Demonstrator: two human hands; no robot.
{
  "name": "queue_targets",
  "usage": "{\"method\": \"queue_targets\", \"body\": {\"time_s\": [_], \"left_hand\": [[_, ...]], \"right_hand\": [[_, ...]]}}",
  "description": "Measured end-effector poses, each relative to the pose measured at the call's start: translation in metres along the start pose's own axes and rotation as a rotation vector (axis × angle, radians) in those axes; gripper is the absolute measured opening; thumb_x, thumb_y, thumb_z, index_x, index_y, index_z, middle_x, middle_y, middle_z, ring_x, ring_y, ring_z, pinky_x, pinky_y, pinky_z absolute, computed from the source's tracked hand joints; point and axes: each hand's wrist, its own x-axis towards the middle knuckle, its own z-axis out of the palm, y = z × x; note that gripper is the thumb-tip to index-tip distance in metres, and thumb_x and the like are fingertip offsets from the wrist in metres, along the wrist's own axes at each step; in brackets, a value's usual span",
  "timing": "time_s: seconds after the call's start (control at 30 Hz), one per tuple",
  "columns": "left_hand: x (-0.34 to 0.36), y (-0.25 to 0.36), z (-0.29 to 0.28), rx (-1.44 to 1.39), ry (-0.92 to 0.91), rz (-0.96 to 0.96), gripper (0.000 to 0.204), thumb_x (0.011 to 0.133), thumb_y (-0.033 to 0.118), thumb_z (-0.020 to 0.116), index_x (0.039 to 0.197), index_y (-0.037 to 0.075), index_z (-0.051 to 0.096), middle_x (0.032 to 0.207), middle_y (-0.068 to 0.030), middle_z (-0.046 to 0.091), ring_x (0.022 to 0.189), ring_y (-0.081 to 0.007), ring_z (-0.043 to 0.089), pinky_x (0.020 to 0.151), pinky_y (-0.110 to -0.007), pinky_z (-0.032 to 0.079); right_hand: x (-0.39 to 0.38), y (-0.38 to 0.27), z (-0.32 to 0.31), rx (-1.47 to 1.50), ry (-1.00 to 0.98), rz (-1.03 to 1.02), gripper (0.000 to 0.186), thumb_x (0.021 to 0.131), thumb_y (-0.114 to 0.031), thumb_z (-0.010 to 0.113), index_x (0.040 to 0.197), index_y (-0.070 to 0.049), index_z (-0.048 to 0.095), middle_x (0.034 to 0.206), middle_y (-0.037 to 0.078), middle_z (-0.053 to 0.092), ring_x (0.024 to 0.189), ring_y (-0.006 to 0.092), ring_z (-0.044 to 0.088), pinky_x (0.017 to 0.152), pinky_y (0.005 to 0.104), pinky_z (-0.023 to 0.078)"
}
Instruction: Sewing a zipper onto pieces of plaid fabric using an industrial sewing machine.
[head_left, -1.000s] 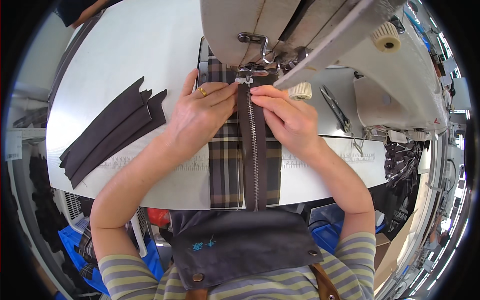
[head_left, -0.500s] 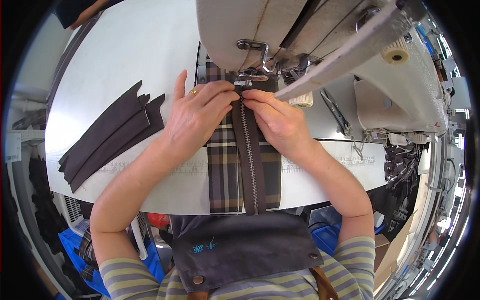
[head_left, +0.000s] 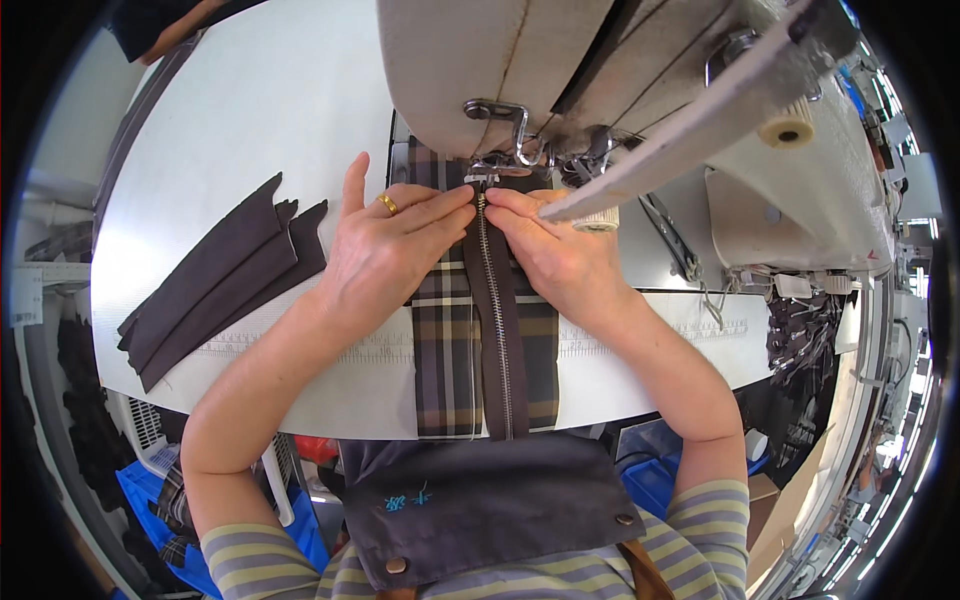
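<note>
Zipper [head_left: 501, 345], metal-toothed on dark tape [head_left: 514, 360], lies over plaid cloth [head_left: 432, 365], its far part in the narrow grip of your left hand [head_left: 385, 245] and right hand [head_left: 570, 260] near the sewing machine [head_left: 455, 60], on a smooth white tabletop [head_left: 250, 120] in a bright workroom [head_left: 908, 270].

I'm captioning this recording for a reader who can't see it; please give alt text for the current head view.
A person's left hand and right hand touch a dark zipper lying on plaid cloth, under a sewing machine. Dark cloth pieces lie to the left on a white table.
</note>
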Motion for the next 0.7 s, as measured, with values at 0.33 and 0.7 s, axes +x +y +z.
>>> {"method": "queue_targets", "body": {"time_s": [0.33,0.7], "left_hand": [[-0.0005,0.0,0.0013,-0.007,0.014,0.011,0.019,0.077,0.014,0.07,0.095,0.011,0.074,0.107,0.0026,0.07,0.091,-0.0104,0.062,0.107,-0.057,0.024],[-0.003,-0.0029,0.003,0.037,0.015,0.039,0.021,0.078,0.015,0.066,0.097,0.01,0.072,0.109,0.0021,0.069,0.091,-0.0122,0.06,0.104,-0.058,0.028]], "right_hand": [[0.0009,-0.0014,0.0003,-0.032,0.0,0.009,0.019,0.073,-0.005,0.067,0.092,-0.004,0.068,0.099,0.005,0.069,0.08,0.0214,0.063,0.065,0.0323,0.053],[0.0039,-0.0064,-0.0048,0.023,-0.116,0.048,0.028,0.073,0.005,0.067,0.1,-0.002,0.065,0.113,0.008,0.065,0.089,0.0249,0.063,0.074,0.0337,0.053]]}}
